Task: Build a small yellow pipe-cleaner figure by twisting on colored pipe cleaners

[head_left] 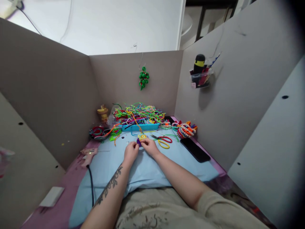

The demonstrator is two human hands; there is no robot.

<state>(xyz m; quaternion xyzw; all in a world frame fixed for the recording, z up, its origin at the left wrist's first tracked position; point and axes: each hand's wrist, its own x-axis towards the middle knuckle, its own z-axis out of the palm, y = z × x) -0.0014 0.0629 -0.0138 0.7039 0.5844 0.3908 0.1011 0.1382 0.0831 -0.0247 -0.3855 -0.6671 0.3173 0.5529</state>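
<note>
Both hands meet over the middle of the light blue cloth [152, 171]. My left hand [131, 152] pinches the purple part of a small yellow-and-purple knotted cord piece [143, 137]. From the other side, my right hand [150, 146] grips the same piece with thumb and fingertips. My fingers hide part of it, and its exact shape is too small to make out. An orange cord [137, 121] runs up from near it toward the tray. Just right of my right hand lie scissors [164, 142] with red and yellow handles, their blades pointing left.
Behind the hands, a blue tray [140, 127] overflows with colourful cords [140, 113]. A pink glue gun [89, 156] with a black cable lies left. On the right are a black phone [195, 149] and a bundle of braided cords [187, 129]. Grey panels [135, 82] enclose the table.
</note>
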